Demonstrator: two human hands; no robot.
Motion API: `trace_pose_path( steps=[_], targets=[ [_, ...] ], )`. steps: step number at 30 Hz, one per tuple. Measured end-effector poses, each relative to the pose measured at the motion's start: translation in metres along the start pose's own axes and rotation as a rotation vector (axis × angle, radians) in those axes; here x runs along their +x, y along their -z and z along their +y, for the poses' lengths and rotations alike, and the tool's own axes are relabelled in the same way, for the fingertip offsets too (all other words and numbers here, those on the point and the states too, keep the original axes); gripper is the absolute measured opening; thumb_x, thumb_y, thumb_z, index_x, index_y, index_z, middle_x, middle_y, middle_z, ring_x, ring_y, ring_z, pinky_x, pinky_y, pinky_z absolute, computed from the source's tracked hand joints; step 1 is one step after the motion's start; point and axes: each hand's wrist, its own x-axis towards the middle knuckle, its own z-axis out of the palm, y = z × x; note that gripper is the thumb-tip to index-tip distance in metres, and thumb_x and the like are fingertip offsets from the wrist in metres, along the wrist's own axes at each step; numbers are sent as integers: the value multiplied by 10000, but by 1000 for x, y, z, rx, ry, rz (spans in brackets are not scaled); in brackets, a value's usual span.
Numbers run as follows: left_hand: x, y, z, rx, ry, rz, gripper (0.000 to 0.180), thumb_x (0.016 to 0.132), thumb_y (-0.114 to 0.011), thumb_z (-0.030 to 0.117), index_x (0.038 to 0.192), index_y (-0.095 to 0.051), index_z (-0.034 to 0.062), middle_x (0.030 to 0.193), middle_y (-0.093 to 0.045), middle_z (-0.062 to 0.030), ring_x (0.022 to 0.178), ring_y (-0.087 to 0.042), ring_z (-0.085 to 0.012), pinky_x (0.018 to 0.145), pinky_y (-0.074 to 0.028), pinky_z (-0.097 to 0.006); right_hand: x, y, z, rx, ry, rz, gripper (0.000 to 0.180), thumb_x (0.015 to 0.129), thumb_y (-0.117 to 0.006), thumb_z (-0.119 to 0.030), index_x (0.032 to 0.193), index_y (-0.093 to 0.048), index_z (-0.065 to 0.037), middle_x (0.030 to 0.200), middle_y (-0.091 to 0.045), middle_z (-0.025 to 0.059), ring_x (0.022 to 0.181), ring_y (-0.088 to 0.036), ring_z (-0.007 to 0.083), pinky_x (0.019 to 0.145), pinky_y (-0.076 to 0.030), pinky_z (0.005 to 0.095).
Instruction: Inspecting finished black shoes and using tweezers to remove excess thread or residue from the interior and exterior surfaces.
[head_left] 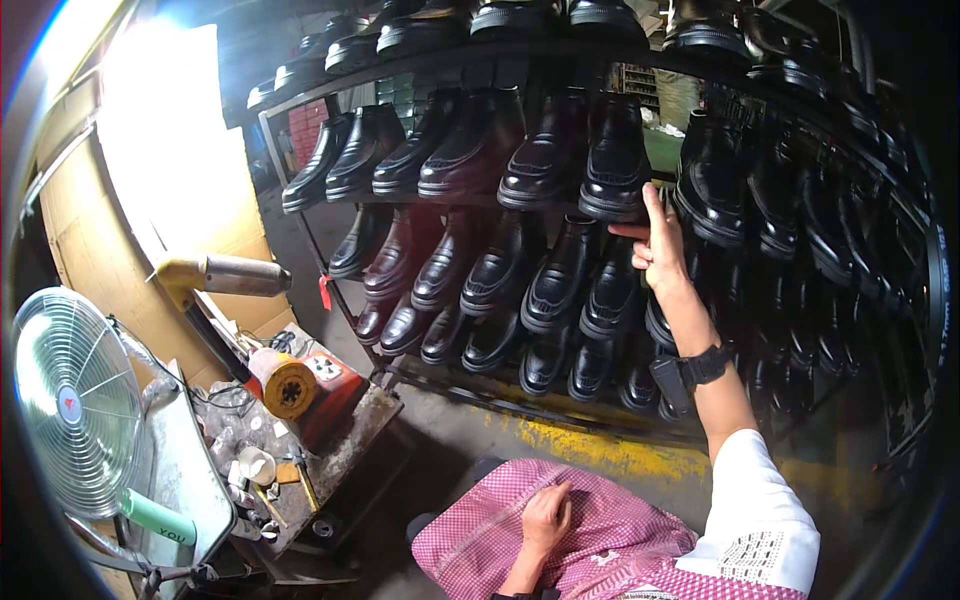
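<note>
My right hand (660, 245) reaches up to the rack, just under the toe of a black leather shoe (614, 165) on the middle shelf. One finger points upward beside that shoe's toe and others stretch to the left below its sole. Whether they touch it, I cannot tell. The hand appears to hold nothing. Low in the view, my left hand (546, 518) rests on the pink checked apron (470, 530) over my lap. Its fingers are curled in, and nothing shows in them.
Rows of black shoes (470, 150) fill the tiered metal rack (300, 190). To the left are a round fan (75, 405), a hot-air gun-like tool (240, 275) and a cluttered worktable (360, 415). A green cylinder (160, 518) lies near the fan. Yellow paint (580, 450) marks the floor.
</note>
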Motion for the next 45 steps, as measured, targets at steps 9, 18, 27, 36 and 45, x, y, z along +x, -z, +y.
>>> trace_pose_path(
  steps=[9,18,27,36,45],
  targets=[
    [2,-1,5,-44,3,-18,308,732,-618,-10,1038,-604,28,945,-647,-126,861,-627,-278,772,-502,-349,12,-17,-10,345,-38,160,297,745,-739,-310,739,-520,-110,577,-491,-3,316,-258,64,333,-201,215],
    [2,-4,6,-91,59,-33,288,751,-604,-1,1036,-613,29,950,-648,-127,871,-627,-280,777,-501,-347,-123,71,82,674,68,-295,481,867,-536,-291,1305,-448,-111,1254,-540,79,1129,-534,220,946,-451,387],
    [29,46,12,-638,714,401,238,916,-513,91,1110,-588,-26,967,-650,-123,764,-635,-150,682,-529,-266,-187,120,156,769,-749,-587,678,659,-639,-58,1296,-420,19,1244,-537,136,995,-613,278,880,-505,378],
    [42,131,33,-647,626,530,338,936,-498,115,1256,-447,19,1084,-592,-111,809,-619,-144,620,-556,-253,-217,70,160,309,-765,-975,981,501,-659,-123,1391,-279,38,1389,-388,150,1292,-371,257,1095,-248,345],
    [0,132,3,-495,794,401,186,968,-389,145,997,-483,-13,755,-554,-84,586,-541,-151,485,-457,-269,-217,69,162,187,-762,-1169,966,594,-734,6,1413,-222,29,1393,-377,148,1262,-405,227,1064,-299,345]
  ],
)
